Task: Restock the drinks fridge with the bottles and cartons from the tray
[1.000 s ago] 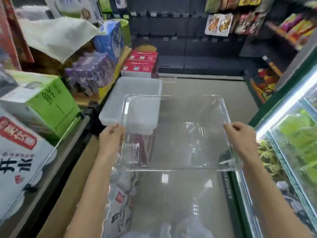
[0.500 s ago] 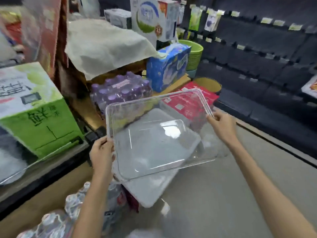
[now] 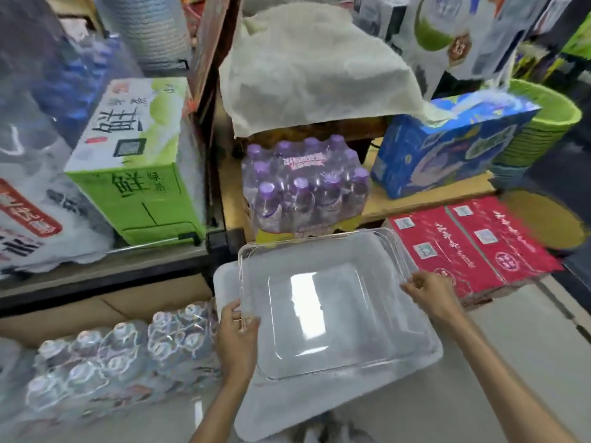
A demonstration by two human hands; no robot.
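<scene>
Both hands, left hand (image 3: 237,338) and right hand (image 3: 430,294), grip the empty clear plastic tray (image 3: 323,310) by its side rims above a white plastic bin (image 3: 319,407), apparently stowing it; release comes next.

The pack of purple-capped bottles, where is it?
The purple-capped pack sits centre of the head view, just behind the clear tray, below the cloth, left of the blue box.

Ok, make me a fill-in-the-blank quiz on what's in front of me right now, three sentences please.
1. Both hands, left hand and right hand, grip a clear ____ tray.
2. The shrink-wrapped bottles beyond the tray have ____ caps.
3. The flat cartons right of the tray are ____.

Missing words: empty; purple; red
</scene>
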